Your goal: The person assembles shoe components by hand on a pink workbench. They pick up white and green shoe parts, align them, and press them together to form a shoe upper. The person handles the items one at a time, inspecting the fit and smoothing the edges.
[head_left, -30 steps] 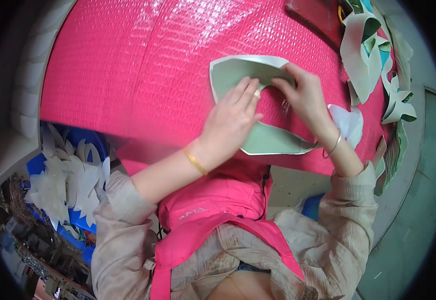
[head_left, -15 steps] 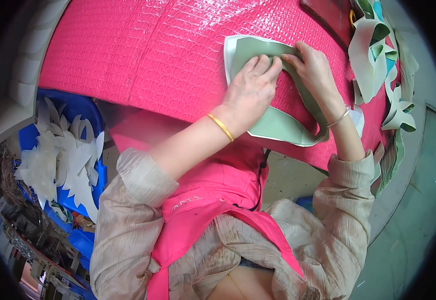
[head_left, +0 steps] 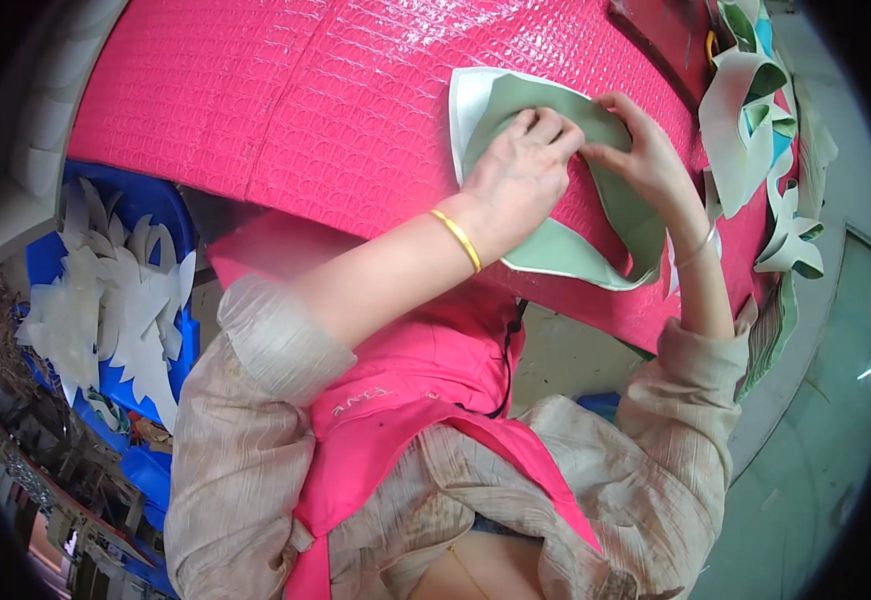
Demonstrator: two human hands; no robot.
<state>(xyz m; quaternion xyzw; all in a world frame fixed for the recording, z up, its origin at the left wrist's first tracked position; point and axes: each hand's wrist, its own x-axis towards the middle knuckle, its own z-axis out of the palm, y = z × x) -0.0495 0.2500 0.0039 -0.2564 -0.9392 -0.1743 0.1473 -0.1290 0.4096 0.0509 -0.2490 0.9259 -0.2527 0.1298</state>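
A looped green-and-white leather-like piece [head_left: 561, 250] lies near the front edge of the pink-covered table. Its green face is up, and a white layer [head_left: 465, 118] shows along the far left side. My left hand [head_left: 526, 175] rests over the loop's left part, its bent fingers closed on the green material. On the far right side of the loop, my right hand [head_left: 653, 165] holds the edge between thumb and curled fingers. The fingertips of both hands nearly meet, and the material between them is partly hidden.
Glossy pink textured covering [head_left: 286, 110] spreads over the table. Several similar green-and-white pieces [head_left: 741, 130] hang along its right edge, near a dark red block [head_left: 664, 40]. At the left, a blue bin [head_left: 184, 335] holds white cut scraps [head_left: 121, 290].
My left hand has slid a little to the right along the piece. My right thumb has come lower and farther from the forefinger, and the green edge there has bent inward.
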